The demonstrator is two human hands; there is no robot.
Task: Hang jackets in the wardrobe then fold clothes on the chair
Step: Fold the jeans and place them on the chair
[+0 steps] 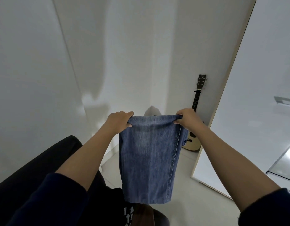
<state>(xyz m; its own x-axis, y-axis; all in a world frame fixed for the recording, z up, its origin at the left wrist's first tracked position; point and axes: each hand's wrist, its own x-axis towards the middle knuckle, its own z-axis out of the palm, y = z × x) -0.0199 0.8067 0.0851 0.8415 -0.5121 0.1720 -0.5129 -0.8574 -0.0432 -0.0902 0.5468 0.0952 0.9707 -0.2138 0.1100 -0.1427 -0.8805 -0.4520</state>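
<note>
Both top corners of the jeans [149, 160] are clamped, my left grip [119, 120] at nine o'clock, right grip [188, 119] at three; long axis hangs toward six.

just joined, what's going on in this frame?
A person holds a pair of jeans up in the air. The left hand and the right hand each grip a top corner, and the jeans hang straight down. A black chair sits at the lower left. A guitar leans in the corner behind.
</note>
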